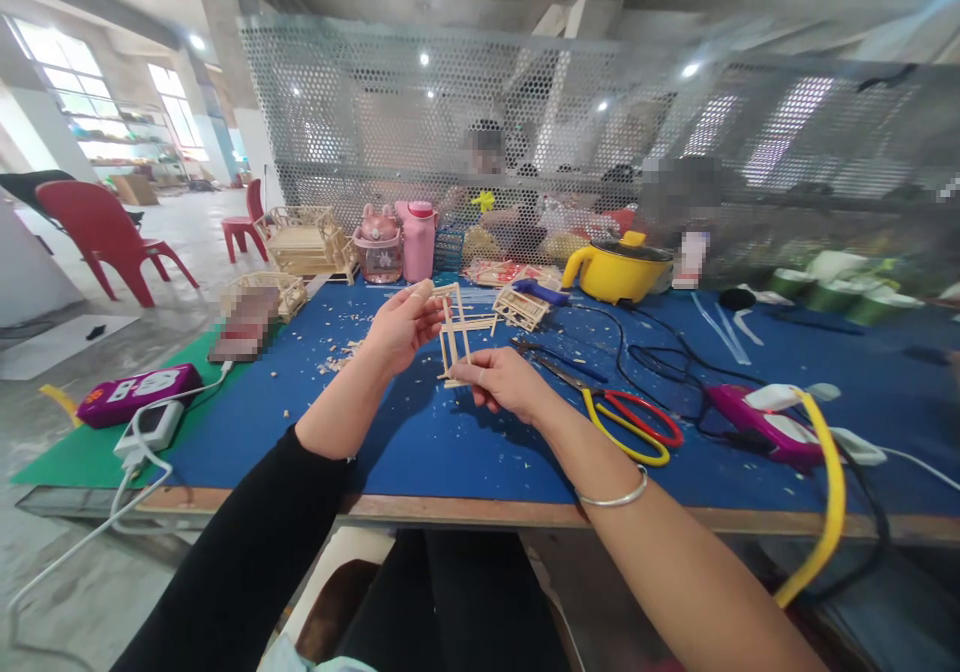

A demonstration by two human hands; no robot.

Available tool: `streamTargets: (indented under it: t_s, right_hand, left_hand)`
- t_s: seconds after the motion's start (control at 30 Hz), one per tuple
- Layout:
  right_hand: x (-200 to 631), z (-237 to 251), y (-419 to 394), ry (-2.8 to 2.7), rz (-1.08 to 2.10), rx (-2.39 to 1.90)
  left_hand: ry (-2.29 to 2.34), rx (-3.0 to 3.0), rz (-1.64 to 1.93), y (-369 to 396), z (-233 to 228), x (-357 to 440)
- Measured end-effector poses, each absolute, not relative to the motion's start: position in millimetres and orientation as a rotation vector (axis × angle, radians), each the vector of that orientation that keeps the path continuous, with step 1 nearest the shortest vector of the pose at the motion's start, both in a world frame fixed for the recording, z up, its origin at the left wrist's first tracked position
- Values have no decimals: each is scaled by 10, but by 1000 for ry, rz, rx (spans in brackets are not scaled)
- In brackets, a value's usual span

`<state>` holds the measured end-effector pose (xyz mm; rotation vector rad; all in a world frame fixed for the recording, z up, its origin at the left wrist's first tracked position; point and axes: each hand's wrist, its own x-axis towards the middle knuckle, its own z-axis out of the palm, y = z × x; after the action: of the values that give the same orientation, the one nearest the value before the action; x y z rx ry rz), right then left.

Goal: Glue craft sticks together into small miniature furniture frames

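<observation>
Between my hands, a small frame of thin wooden sticks [463, 332] is held upright above the blue tabletop. My left hand [405, 324] pinches its upper left corner. Lower down, my right hand [499, 380] grips the bottom end between thumb and fingers. Behind the frame lie more joined sticks [480, 323] and a small slatted wooden piece [520, 308]. A blue glue gun [541, 293] rests against that piece. Scissors with red and yellow handles [626, 424] lie to the right of my right hand.
Power strips sit at left [139, 395] and right [765, 424], with cords trailing over the table. A yellow electric pot [619, 270], a pink bottle [418, 242] and stick-built furniture [311, 244] stand along the back. Behind them rises a perforated screen [360, 122]. Wood scraps [341, 357] litter the blue surface.
</observation>
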<state>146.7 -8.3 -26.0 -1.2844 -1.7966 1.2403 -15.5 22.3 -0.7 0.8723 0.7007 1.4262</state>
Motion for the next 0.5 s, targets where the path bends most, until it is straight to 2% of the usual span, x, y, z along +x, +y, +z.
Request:
streamTargets:
  t_s: [0.5]
  right_hand:
    - [1454, -305, -69, -1837, 1231, -1253]
  left_hand:
    - [612, 927, 1386, 149, -11, -102]
